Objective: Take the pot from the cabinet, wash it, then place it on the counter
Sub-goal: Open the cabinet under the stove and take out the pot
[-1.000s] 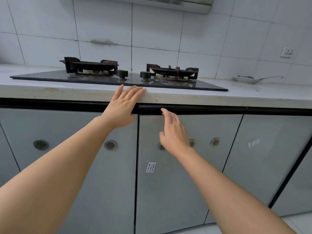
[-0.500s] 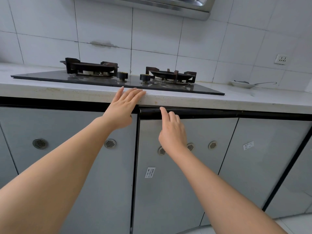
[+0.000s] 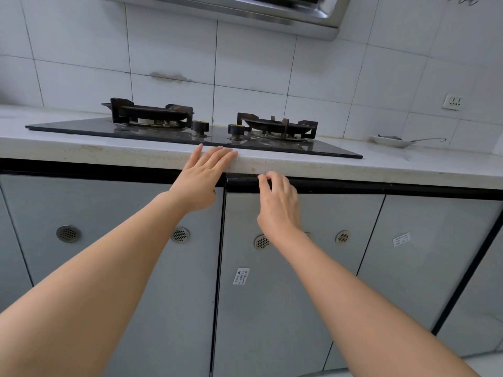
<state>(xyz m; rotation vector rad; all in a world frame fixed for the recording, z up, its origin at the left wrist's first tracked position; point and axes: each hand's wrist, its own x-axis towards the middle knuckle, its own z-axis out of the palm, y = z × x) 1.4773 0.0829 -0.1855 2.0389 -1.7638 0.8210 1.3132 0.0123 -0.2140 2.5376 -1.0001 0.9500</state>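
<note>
No pot is in view; the grey cabinet doors under the counter hide whatever is inside. My left hand (image 3: 202, 178) rests flat with straight fingers on the front edge of the white counter (image 3: 299, 165). My right hand (image 3: 277, 200) has its fingers curled over the black top rail (image 3: 340, 186) of the middle cabinet door (image 3: 285, 295). That door stands slightly out from the frame along its left side.
A black two-burner gas hob (image 3: 190, 131) sits on the counter in front of a white tiled wall. A small dish with a spoon (image 3: 394, 141) lies at the right. More grey doors (image 3: 95, 240) flank the middle one. A steel hood (image 3: 245, 12) hangs above.
My right hand rose from in front of the door and hooked its fingers over the top rail. The door has started to swing out. My left hand stayed on the counter edge.
</note>
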